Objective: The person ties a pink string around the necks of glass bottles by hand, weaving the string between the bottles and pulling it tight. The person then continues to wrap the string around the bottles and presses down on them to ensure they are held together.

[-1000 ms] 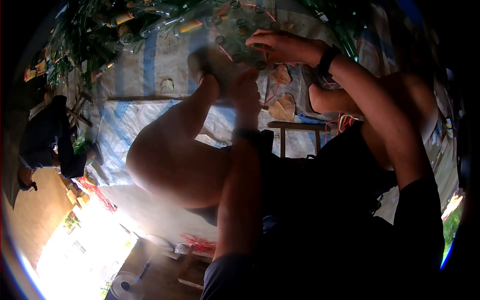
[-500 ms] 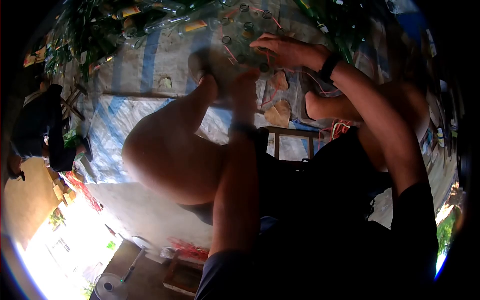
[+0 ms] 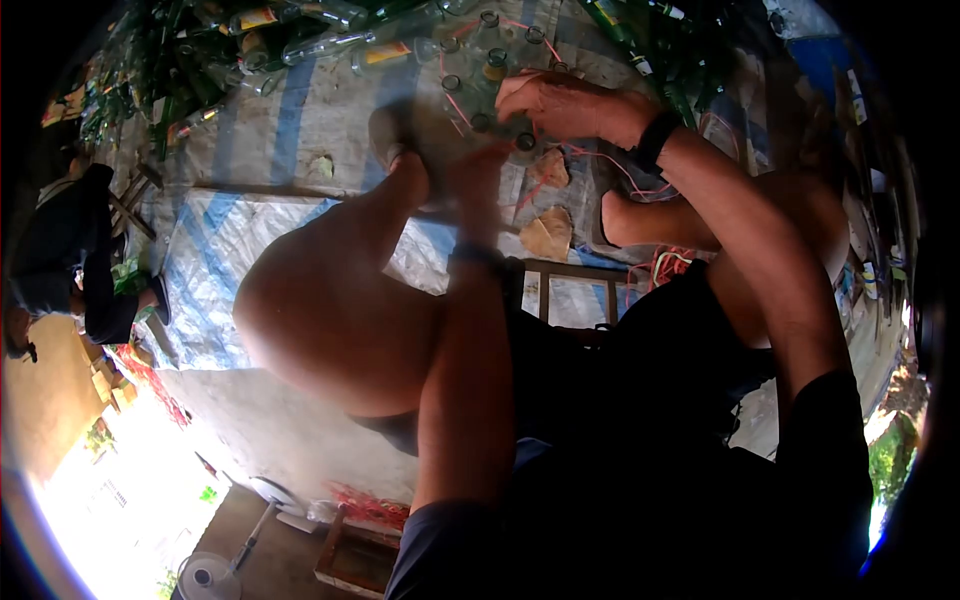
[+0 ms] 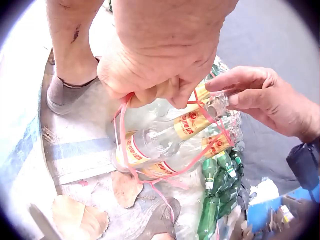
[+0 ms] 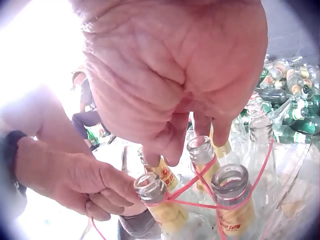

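Several clear glass bottles with yellow-and-red labels stand bunched together, with pink string crossing round their necks. My left hand curls its fingers tightly on the string at the near side of the bunch. In the right wrist view that same hand sits low beside the nearest necks, string trailing under it. Over the bottle tops is my right hand, its spread fingers reaching down among the necks. In the left wrist view its thumb and forefinger lie at a bottle mouth.
Green and clear bottles are heaped at the far left, and more green ones lie beyond the bunch. Dry leaves lie on the striped sheet between my feet. Another person sits at the left.
My right hand's fingers bend down more over the bottle necks than before. The left hand keeps its hold close to the bunch. The head view has shifted slightly.
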### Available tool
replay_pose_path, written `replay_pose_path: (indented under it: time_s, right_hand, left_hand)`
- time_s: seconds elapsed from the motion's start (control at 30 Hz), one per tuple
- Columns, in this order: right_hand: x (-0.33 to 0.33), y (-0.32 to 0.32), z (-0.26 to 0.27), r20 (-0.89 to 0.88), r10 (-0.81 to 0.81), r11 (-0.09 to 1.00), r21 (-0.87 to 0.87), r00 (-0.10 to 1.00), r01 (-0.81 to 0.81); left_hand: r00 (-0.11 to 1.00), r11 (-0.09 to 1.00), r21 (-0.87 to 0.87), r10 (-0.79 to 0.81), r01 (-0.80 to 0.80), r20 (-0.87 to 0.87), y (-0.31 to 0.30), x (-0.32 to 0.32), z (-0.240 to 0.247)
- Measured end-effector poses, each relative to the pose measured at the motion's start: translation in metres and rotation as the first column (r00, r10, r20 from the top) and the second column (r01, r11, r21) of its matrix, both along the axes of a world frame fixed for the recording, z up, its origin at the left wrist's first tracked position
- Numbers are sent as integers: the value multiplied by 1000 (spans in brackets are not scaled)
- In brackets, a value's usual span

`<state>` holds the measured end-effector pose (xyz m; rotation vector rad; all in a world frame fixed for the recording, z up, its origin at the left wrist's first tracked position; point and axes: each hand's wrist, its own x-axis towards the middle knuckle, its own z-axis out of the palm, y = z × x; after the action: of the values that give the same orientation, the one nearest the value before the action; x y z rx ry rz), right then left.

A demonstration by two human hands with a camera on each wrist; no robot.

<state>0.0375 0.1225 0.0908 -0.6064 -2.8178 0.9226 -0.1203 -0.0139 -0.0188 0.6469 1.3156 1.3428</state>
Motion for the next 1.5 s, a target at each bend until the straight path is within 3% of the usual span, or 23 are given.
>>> replay_pose_path:
  time_s: [0.13, 0.2, 0.33, 0.43, 0.5, 0.63, 0.7, 0.73, 0.8, 0.83, 0.9, 0.93, 1.0, 1.03, 1.1, 1.13, 1.2, 1.23, 1.3, 1.4, 1.5]
  right_hand:
    - [-3, -4, -6, 86, 34, 999, 0, 996, -34]
    - [-5, -6, -6, 106, 21, 1000, -13, 994, -19]
    - [-6, -4, -14, 115, 56, 998, 23, 992, -59]
    - [-8, -1, -23, 60, 93, 993, 64, 994, -97]
    - [-11, -3, -23, 101, 48, 996, 66, 994, -55]
    - [-17, -1, -18, 227, 53, 996, 60, 973, -68]
    - [-19, -1, -17, 202, 45, 996, 62, 978, -59]
    - [-21, 0, -16, 202, 47, 996, 60, 978, -61]
    - [-24, 4, -12, 312, 87, 996, -2, 946, -91]
    - [-24, 2, -9, 313, 88, 996, -2, 946, -92]
    - [-21, -6, -6, 329, 31, 988, 133, 944, -79]
    - [-20, -7, -9, 328, 34, 988, 133, 944, -82]
    - [-19, -12, -10, 279, 10, 954, 286, 960, -94]
    - [-18, -12, -8, 279, 11, 953, 287, 960, -95]
    - [-14, -13, -3, 353, 32, 918, 360, 935, -168]
    - [-10, -14, -3, 351, 33, 917, 362, 936, -168]
    - [-4, -17, -4, 247, 15, 776, 608, 969, -167]
    - [-3, -16, -5, 246, 15, 776, 609, 969, -166]
    - [-3, -13, -5, 220, 44, 763, 623, 975, -175]
    - [-2, -11, 0, 165, 6, 851, 518, 986, -91]
    - [-10, -5, -11, 164, -4, 810, 579, 987, -92]
  left_hand:
    - [998, 999, -36, 15, -18, -64, 5, 0, -6]
    - [964, 1000, 13, 16, -13, -265, 7, 0, -6]
    - [983, 998, 4, 61, -61, -175, 7, 3, -7]
    - [957, 998, 54, 55, -41, -284, 9, 2, -7]
    - [875, 991, 135, 56, 10, -480, 10, 1, -7]
    - [761, 979, 189, 62, 80, -646, 13, 0, -7]
    - [828, 994, -110, -55, -8, -557, 15, 3, -12]
    - [829, 994, -112, -55, -10, -557, 15, 3, -21]
    - [676, 996, 80, 29, 44, -736, 17, 2, -30]
    - [677, 996, 80, 30, 42, -736, 17, 0, -31]
    - [493, 960, 217, 106, 175, -864, 18, -6, -27]
    - [491, 961, 217, 107, 173, -864, 18, -4, -21]
    - [769, 1000, 23, 14, 1, -639, 16, 4, -14]
    - [769, 1000, 24, 15, 0, -639, 16, 7, -13]
    - [896, 986, -83, 95, -145, -434, 19, 10, -14]
    - [895, 986, -81, 97, -147, -435, 19, 8, -16]
    - [586, 987, 159, 112, 29, -802, 20, 2, -11]
    - [585, 987, 160, 113, 29, -803, 20, 3, -5]
    - [832, 988, -100, 41, -115, -554, 17, 8, 5]
    - [883, 987, -103, 60, -121, -466, 18, 10, 18]
    - [874, 993, -41, 79, -112, -479, 17, 12, 28]
